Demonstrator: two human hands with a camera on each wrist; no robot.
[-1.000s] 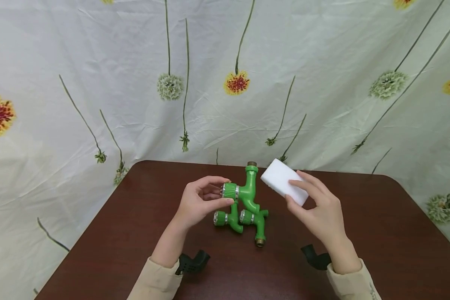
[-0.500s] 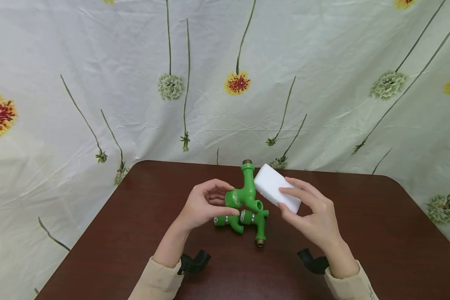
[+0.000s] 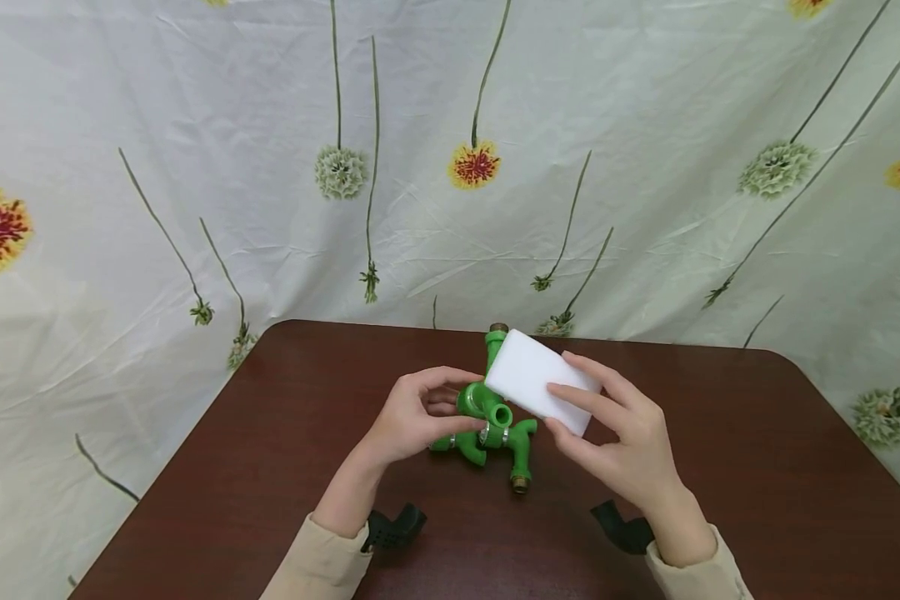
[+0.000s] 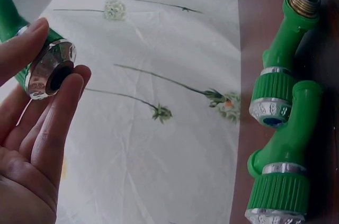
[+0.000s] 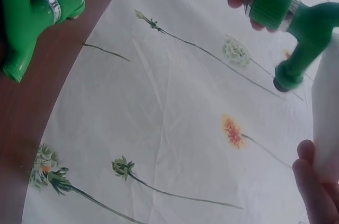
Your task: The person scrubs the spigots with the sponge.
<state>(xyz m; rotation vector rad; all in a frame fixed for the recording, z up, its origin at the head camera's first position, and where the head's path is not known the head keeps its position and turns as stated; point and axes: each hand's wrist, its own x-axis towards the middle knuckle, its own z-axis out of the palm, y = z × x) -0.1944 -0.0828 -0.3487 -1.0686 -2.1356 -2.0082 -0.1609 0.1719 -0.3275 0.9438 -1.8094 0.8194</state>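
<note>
My left hand [image 3: 420, 414] grips a green tap by its ribbed knob, with thumb and fingers around the silver-trimmed end. This held tap [image 5: 312, 30] is raised, its brass-coloured threaded end pointing away in the head view and its spout mouth facing me. In my right hand [image 3: 621, 425] a white sponge block [image 3: 534, 375] is pinched between thumb and fingers. The sponge overlaps the tap's upper pipe in the head view, right up against its side. Below the hands, two more green taps lie on the table, one tap [image 3: 521, 458] on the right and another tap [image 3: 468, 447] partly hidden on the left.
The dark red-brown table [image 3: 270, 467] has rounded far corners. Behind it hangs a pale cloth [image 3: 270, 125] printed with flowers. A black wrist mount [image 3: 396, 527] shows beside the left sleeve, and a second black mount [image 3: 621, 527] beside the right.
The held tap has been turned so its spout now faces me. My right hand has brought the sponge leftward, from beside the tap to over its pipe. The lying taps have stayed put.
</note>
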